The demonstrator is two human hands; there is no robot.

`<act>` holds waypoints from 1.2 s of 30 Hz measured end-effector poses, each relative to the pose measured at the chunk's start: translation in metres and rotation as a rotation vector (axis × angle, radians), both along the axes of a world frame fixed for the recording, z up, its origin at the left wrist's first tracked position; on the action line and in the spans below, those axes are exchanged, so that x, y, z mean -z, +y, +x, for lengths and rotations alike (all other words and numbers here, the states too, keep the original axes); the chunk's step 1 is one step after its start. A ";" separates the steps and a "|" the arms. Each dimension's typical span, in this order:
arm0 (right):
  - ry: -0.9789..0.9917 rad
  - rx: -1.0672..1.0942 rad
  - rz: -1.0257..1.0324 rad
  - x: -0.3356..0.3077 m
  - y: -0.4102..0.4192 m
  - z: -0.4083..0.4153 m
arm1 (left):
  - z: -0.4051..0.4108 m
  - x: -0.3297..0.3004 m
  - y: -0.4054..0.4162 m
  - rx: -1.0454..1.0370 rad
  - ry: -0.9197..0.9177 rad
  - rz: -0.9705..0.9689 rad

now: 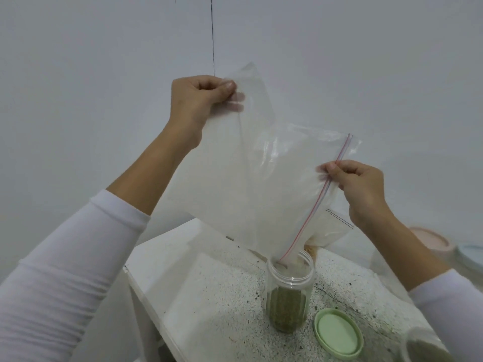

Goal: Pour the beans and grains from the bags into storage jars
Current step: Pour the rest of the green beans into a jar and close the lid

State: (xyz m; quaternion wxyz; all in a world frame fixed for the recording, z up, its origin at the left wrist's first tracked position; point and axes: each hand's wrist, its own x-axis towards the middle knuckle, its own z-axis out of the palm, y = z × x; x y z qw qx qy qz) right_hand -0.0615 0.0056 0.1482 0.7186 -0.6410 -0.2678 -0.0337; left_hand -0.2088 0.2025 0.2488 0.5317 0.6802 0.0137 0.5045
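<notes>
Both hands pinching the bag (248, 184), left hand (193, 100) fingers on its raised corner, right hand (358, 186) fingers at the zip, mouth dipping into the jar (288, 291) below — any slip could scatter beans across the desk (222, 296).

Second jar (424, 346) cut off at the bottom edge, blurred.

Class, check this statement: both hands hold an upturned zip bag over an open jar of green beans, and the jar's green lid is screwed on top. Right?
Wrong about the lid. The head view shows the green lid lying on the counter beside the jar, which is open. Left hand, right hand and zip bag are as stated.
</notes>
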 end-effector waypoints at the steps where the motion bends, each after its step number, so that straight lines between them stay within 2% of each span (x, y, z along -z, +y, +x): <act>1: -0.004 0.009 0.007 0.000 0.000 0.000 | 0.000 0.000 0.001 -0.005 -0.010 -0.003; 4: 0.000 0.000 -0.021 0.003 0.000 0.001 | 0.002 0.005 0.005 -0.046 0.032 0.044; 13: 0.019 -0.012 -0.017 0.007 0.001 0.001 | 0.011 0.022 0.017 -0.295 0.293 0.360; 16: 0.015 -0.015 -0.025 0.006 0.001 0.000 | 0.008 0.024 0.020 -0.242 0.410 0.431; 22: 0.017 -0.016 -0.032 0.004 -0.002 0.000 | -0.001 0.024 0.025 -0.250 0.766 0.818; 25: 0.020 -0.014 -0.036 0.004 -0.004 -0.001 | -0.002 0.028 0.030 -0.274 0.834 0.839; 28: 0.021 -0.009 -0.038 0.005 -0.005 -0.003 | -0.005 0.030 0.028 -0.359 0.799 0.810; 32: 0.033 -0.011 -0.030 0.006 -0.007 -0.004 | -0.010 0.039 0.029 -0.244 0.801 0.653; 36: 0.044 0.005 -0.019 0.011 -0.006 -0.002 | -0.003 0.059 0.029 -0.167 0.823 0.575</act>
